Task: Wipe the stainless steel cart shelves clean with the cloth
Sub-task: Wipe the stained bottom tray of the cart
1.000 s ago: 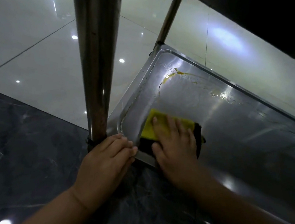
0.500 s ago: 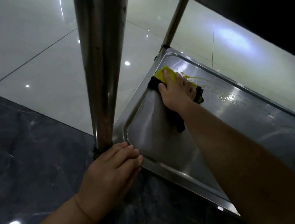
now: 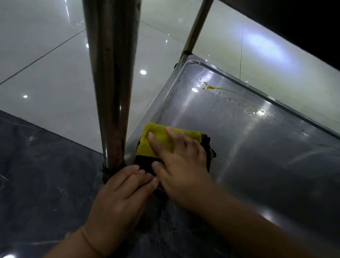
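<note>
The cart's bottom steel shelf (image 3: 268, 154) is a shallow tray with a raised rim. A folded yellow and black cloth (image 3: 155, 140) lies in its near left corner. My right hand (image 3: 182, 162) presses flat on the cloth with fingers spread straight. My left hand (image 3: 122, 196) rests on the shelf's near rim beside the near cart post (image 3: 108, 67), fingers straight and together. A yellow smear (image 3: 212, 88) and water drops (image 3: 256, 112) sit near the far rim.
The far cart post (image 3: 196, 25) rises from the shelf's far left corner. The dark underside of the upper shelf (image 3: 306, 21) hangs overhead at top right. Glossy white floor tiles (image 3: 35, 48) lie to the left, dark marble tiles (image 3: 20, 174) below.
My right hand has dragged the cloth back from the far left corner to the near left corner. The yellow smear is thinner than one second ago. My left hand stayed on the rim.
</note>
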The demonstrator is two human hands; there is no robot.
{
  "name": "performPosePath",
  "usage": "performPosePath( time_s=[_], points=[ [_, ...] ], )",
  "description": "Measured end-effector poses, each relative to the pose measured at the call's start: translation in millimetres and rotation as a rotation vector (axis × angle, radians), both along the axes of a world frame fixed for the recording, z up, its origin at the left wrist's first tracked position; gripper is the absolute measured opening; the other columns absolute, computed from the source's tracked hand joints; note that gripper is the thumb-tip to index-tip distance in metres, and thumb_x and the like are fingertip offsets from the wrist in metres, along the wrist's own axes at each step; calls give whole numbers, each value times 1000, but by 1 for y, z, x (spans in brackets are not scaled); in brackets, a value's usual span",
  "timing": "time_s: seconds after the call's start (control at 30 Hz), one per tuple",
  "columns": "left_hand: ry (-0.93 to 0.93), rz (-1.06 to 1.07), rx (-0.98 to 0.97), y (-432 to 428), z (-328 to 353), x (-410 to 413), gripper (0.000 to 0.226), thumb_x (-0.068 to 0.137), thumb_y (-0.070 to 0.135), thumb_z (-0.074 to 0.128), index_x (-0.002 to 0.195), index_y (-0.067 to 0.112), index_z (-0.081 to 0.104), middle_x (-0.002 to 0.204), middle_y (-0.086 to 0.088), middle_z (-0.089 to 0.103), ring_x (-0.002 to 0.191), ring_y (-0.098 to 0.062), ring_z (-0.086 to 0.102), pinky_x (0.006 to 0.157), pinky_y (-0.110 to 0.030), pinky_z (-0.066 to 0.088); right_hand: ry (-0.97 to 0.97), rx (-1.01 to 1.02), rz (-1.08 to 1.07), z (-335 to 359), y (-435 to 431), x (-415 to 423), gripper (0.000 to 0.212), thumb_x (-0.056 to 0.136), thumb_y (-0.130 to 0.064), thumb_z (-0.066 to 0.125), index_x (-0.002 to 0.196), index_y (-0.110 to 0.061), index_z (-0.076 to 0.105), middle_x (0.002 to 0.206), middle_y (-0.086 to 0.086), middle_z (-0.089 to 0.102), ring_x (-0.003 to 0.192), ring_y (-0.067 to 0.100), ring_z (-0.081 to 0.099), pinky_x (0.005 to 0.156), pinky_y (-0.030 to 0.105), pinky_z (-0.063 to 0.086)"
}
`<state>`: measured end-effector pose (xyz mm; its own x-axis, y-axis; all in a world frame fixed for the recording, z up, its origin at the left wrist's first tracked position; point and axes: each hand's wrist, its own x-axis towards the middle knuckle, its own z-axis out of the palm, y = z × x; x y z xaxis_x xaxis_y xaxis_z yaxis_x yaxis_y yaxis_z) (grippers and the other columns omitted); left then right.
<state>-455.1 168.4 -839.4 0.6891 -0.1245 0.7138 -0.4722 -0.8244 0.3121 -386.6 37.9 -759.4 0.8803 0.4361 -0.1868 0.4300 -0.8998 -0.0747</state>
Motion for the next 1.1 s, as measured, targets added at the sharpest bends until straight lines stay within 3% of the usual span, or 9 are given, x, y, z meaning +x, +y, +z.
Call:
performPosePath(
  time_s=[0.17,0.4,0.53,0.73,0.87,0.97,1.1],
  points=[
    [1,-6,19,2,-3,0,19,83,6,66,101,4,74,95,-8,70,97,-20,58,103,-32,40,-29,25,-107,4,2,53,55,96,-51,37,146,-53,14,154,-5,13,133,24,15,110,43,7],
    [7,-15,-35,1,-3,0,23,82,13,63,102,8,73,99,-6,71,100,-19,59,100,-34,43,-68,65,-424,3,19,166,52,95,-53,35,143,-38,24,149,8,24,133,39,24,108,54,15],
    [-5,-18,-30,3,1,2,23,80,10,63,100,9,74,96,-5,72,98,-19,58,99,-33,43,-1,90,-546,1,38,185,56,96,-53,31,147,-38,16,155,8,13,140,41,11,112,59,4],
    [21,-31,-21,3,5,-1,27,80,11,58,101,7,73,99,-7,71,103,-21,55,99,-34,42,11,158,-233,1,44,111,54,96,-48,40,146,-47,21,158,3,6,144,32,2,113,52,1],
    [71,-41,-6,4,4,-4,30,80,13,56,105,6,71,102,-9,70,107,-21,52,107,-30,35,30,144,-16,-2,49,53,50,92,-49,44,140,-52,29,158,-6,2,144,26,-3,114,49,-4],
    [70,-60,-19,4,5,-4,31,78,11,58,105,6,71,103,-9,70,107,-21,53,106,-31,36,76,130,-14,2,44,68,49,92,-52,45,139,-54,30,157,-8,4,143,23,-1,112,47,-4],
    [75,-63,-37,5,6,-4,32,80,9,54,107,6,71,104,-8,70,108,-21,54,103,-34,40,18,130,-202,8,51,132,46,93,-53,41,139,-49,35,156,-2,11,142,29,8,113,47,2]
  ],
)
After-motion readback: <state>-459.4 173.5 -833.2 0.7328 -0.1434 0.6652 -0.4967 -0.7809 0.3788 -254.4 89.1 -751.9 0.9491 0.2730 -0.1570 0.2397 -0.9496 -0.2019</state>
